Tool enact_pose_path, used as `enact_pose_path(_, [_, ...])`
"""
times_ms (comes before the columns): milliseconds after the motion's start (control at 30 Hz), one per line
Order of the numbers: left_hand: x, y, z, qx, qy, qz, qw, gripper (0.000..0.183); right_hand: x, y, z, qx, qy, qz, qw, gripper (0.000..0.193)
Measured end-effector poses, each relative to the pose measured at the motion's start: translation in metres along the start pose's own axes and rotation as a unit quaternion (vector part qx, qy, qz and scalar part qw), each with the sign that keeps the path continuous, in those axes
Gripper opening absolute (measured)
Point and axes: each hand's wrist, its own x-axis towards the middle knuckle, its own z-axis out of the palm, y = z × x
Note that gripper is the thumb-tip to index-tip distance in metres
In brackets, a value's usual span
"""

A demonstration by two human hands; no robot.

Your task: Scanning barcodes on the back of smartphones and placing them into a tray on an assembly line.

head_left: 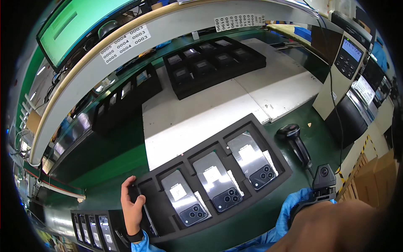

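Observation:
My left hand (132,210) is at the left end of a black foam tray (170,237), fingers on the outer side and thumb on the inner. It closes on a thin dark slab (150,220), apparently a phone seen edge-on in the leftmost slot. Three silver-grey phones, the left (178,197), middle (214,180) and right (250,159), lie camera side up in the other slots, each with a white label and a paper strip beside it. My right hand (336,227) is large and blurred at the lower right, a small camera strapped at its wrist; its fingers are hidden.
A black barcode scanner (294,136) lies right of the tray. Another foam tray (216,67) with several phones rests on white boards (184,130). More trays stand at the left (130,90) and lower left (94,231). A beige device (346,63), a monitor (84,25) and a shelf edge (176,21) surround the green bench.

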Motion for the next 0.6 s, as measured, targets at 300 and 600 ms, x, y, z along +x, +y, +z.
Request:
enact_pose_path(300, [0.001, 0.006, 0.003, 0.009, 0.015, -0.011, 1.0, 0.064, -0.019, -0.001, -0.032, -0.113, 0.127, 0.218, 0.961, 0.026])
enact_pose_path(600, [0.003, -0.015, -0.015, -0.121, -0.006, 0.024, 0.992, 0.026, -0.321, 0.008, -0.272, -0.161, 0.798, 0.007, 0.581, 0.044])
